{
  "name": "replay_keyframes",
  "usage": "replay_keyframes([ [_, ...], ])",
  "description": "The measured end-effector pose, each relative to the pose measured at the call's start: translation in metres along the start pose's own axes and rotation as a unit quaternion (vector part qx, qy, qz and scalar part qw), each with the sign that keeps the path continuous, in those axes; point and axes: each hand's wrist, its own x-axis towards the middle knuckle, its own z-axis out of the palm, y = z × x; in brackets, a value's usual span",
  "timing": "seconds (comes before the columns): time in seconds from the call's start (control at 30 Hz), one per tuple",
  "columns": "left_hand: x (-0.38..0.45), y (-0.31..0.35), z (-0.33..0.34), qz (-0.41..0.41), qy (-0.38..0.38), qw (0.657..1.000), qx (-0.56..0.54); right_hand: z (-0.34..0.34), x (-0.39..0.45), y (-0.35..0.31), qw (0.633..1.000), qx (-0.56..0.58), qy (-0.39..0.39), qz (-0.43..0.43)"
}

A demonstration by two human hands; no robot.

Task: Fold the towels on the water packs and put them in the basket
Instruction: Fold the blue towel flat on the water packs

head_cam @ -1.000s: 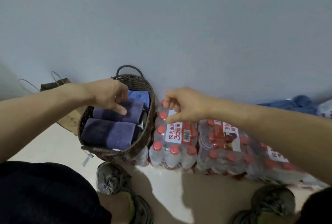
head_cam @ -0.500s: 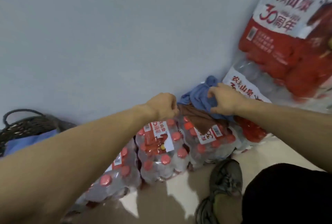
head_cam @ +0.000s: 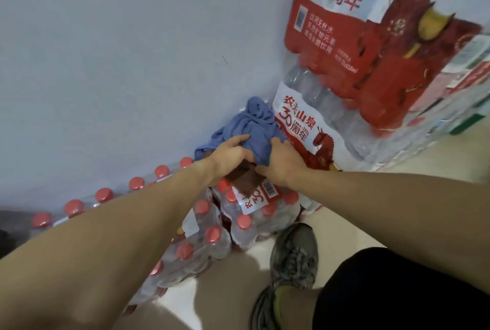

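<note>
A crumpled blue towel (head_cam: 254, 123) lies on the water packs (head_cam: 254, 205) against the wall, beside a tall stack of packs. My left hand (head_cam: 230, 154) grips its left side and my right hand (head_cam: 283, 162) grips its right side, both with fingers curled into the cloth. A brown towel (head_cam: 245, 180) lies under the blue one, its corner showing between my wrists. The basket is out of view.
A row of shrink-wrapped bottle packs with red caps (head_cam: 103, 194) runs left along the wall. A tall stack of packs (head_cam: 358, 59) rises at the right. My shoe (head_cam: 294, 255) stands on the pale floor just below the packs.
My view swung right from the basket to the towel pile. My left hand left the basket and moved onto the blue towel, which my right hand also now grips.
</note>
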Motion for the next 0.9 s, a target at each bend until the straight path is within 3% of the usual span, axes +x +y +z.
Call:
replay_keyframes([
  [0.17,-0.008,0.011,-0.004,0.022,-0.005,0.994,0.109,-0.013,0.006,0.0,0.998,0.056,0.024,0.003],
  [0.33,-0.028,0.027,-0.017,0.092,0.074,0.981,0.151,-0.027,-0.001,-0.023,0.991,0.111,0.077,-0.013],
  [0.53,-0.08,0.062,-0.062,0.175,0.162,0.955,0.173,-0.054,-0.023,-0.073,0.969,0.182,0.091,-0.141],
  [0.77,-0.148,0.085,-0.136,0.292,0.201,0.878,0.32,-0.057,-0.054,-0.143,0.931,0.245,0.085,-0.256],
  [0.9,-0.178,0.076,-0.165,0.202,0.176,0.94,0.212,-0.055,-0.07,-0.176,0.911,0.267,0.08,-0.303],
])
